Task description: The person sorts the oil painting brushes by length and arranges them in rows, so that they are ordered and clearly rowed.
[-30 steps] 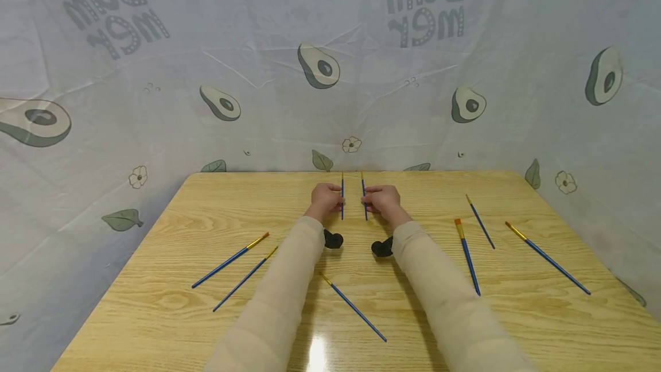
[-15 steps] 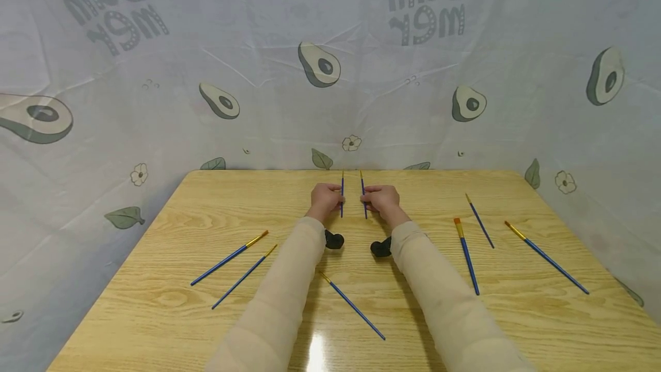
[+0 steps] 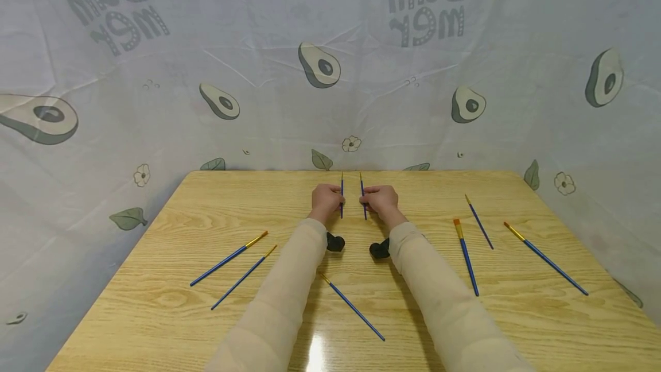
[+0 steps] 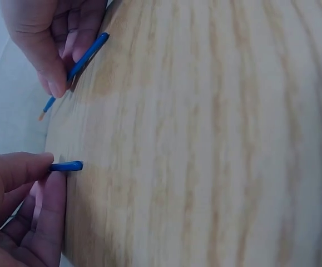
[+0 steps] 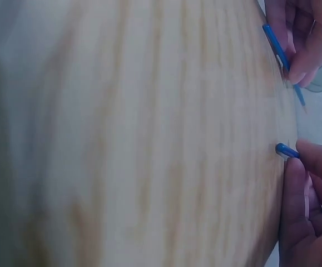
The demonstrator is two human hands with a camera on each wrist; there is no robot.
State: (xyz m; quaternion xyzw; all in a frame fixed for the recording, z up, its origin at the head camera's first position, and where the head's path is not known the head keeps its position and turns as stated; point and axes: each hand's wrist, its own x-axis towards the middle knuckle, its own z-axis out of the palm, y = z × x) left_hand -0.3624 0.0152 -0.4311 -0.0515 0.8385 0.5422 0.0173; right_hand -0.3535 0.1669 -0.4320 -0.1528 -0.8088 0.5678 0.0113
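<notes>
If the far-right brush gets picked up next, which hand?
Right, likely. The right hand is nearer the far-right brush; the left hand would probably have to reach past it. Caveat: right is pinching a thin brush, so it'd need to release that first. Left is occupied too.

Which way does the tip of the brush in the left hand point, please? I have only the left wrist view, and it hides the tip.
Observer: In the head view, the held brush in the left hand has its tip toward the far side of the table.
Operator: What lies between the left sleeve and the right sleeve?
Observer: One loose thin brush.
Operator: And outside the left sleeve?
Observer: A reddish-tipped brush and a slim brush.
</notes>
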